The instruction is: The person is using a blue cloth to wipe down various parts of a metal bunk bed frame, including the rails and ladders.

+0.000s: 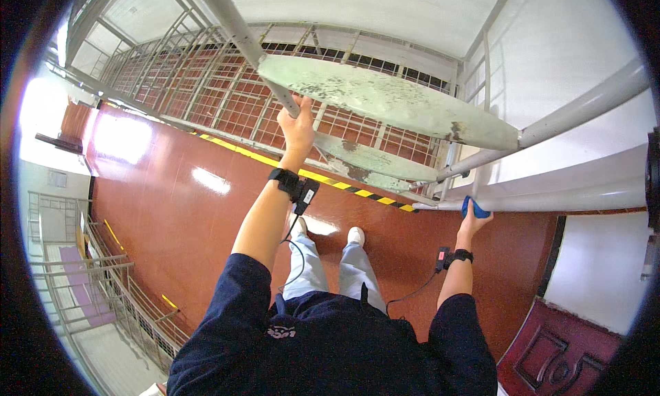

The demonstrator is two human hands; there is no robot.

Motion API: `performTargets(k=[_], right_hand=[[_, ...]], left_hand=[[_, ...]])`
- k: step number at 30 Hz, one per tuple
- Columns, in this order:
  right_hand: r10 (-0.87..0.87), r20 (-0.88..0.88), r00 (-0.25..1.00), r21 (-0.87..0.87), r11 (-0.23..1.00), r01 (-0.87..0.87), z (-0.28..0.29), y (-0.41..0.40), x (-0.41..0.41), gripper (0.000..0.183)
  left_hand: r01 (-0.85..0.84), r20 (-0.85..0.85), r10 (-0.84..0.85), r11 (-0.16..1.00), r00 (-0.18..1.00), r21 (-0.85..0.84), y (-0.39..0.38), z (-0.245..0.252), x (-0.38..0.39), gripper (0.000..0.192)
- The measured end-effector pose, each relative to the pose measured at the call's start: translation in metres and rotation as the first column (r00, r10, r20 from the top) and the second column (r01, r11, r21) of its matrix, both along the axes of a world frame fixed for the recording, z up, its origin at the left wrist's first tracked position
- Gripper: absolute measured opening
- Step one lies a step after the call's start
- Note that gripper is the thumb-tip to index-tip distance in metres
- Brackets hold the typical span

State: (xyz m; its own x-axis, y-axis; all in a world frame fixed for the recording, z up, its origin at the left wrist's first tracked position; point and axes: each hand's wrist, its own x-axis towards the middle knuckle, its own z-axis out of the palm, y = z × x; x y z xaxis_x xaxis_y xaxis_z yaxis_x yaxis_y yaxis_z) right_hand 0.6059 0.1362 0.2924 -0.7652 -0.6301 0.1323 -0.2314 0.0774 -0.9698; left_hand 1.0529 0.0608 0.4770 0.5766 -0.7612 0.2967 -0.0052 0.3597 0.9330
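My left hand point(297, 133) is wrapped around a grey metal post point(234, 27) of a bunk bed frame. My right hand point(470, 225) grips a blue cloth or pad point(475, 208), held at a white pipe point(557, 199) on the right; I cannot tell whether it touches the pipe. Between the posts runs a pale green ladder step point(392, 94) with worn, flaking paint. A second scuffed step point(371, 161) shows below it. Each wrist wears a black strap with a small cabled box.
Behind the steps extends a metal mesh bed base point(232, 86). Black-and-yellow tape point(350, 186) edges the red floor point(206, 231) along the bed. More bunk frames point(124, 293) stand at left. A dark red panelled door point(557, 349) is at lower right.
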Motion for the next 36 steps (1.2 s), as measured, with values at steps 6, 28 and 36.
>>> performTargets(k=[6,28,36], right_hand=[[0.117,-0.193,0.974,0.198,0.977,-0.078,-0.016,0.043,0.053,0.034],[0.545,-0.738,0.398,0.25,0.769,-0.589,0.162,0.007,0.367,0.046],[0.588,-0.781,0.211,0.424,0.747,-0.512,0.18,0.017,0.34,0.039]], left_hand=[[0.0,0.1,-0.006,0.999,0.995,0.054,-0.001,-0.007,0.006,0.024],[0.303,0.175,-0.343,0.928,0.923,0.218,0.004,0.022,0.02,0.029],[0.427,0.091,-0.474,0.848,0.876,0.314,0.003,0.018,0.028,0.033]])
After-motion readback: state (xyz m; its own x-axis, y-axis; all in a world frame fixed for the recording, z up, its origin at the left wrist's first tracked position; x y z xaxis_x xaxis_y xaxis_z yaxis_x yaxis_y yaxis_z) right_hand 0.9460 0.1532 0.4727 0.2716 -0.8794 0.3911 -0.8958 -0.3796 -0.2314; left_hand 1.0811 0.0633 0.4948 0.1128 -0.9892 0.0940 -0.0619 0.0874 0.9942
